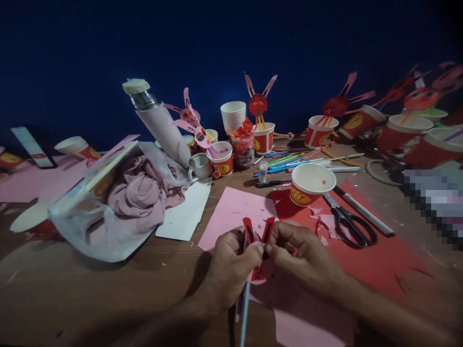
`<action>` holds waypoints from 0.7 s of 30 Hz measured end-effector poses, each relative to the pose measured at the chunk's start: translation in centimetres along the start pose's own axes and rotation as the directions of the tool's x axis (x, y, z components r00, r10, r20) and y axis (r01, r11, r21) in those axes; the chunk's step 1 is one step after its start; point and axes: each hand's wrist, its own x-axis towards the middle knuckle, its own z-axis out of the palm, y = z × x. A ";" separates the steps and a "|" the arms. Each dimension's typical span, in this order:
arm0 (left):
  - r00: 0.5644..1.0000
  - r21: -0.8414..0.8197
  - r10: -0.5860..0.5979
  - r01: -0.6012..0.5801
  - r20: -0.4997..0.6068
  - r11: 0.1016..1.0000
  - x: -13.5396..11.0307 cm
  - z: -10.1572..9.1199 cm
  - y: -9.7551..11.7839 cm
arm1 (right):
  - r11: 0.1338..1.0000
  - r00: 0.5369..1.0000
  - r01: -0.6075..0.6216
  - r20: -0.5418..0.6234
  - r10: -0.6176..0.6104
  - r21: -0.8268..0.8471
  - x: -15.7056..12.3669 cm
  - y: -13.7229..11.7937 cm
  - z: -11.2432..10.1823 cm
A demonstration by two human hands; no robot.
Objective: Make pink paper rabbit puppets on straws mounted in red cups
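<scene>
Head camera looks down on a paper rabbit head (257,262) held between both hands just above the near part of the wooden table (72,289). Its long axis runs away from the person. Two ears point up and away in a narrow V, and the straws (244,308) fixed to it trail back toward the bottom edge of the picture.

The ears are flat red paper strips, each with a black stripe down the middle. The face is a rounded pink paper piece with a small red triangle low on it. The straws are thin, smooth tubes, one pale blue and one purplish.

The left hand (227,270) is curled tight, thumb and fingers pinching the left side of the rabbit head at the base of the ears. The right hand (300,255) is curled just as narrowly and pinches the right side, its fingertips almost meeting the left thumb.

Under the hands lie a pink paper sheet (231,212) and a red paper sheet (379,260) strewn with offcuts. On the red sheet stand a red-and-white paper cup (311,183), open-mouthed and upright, with black-handled scissors (349,221) and a grey marker (365,209) just beside it. Farther left a clear plastic bag (72,226) holds crumpled pink cloth, with a tilted white flask (159,120) behind it.
</scene>
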 end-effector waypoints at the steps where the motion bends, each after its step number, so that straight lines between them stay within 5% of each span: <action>1: 1.000 0.003 -0.002 0.002 0.001 1.000 0.0 0.0 0.1 | 1.000 1.000 0.001 -0.006 -0.001 -0.009 0.0 0.0 0.0; 14: 0.999 -0.213 -0.019 0.029 0.048 0.977 0.1 0.5 0.4 | 0.929 0.989 -0.145 0.042 0.139 0.340 0.3 0.1 -0.1; 21: 1.000 -0.104 0.017 -0.015 0.022 0.995 0.1 0.2 0.2 | 0.952 0.991 -0.127 -0.006 0.135 0.277 0.4 0.0 -0.1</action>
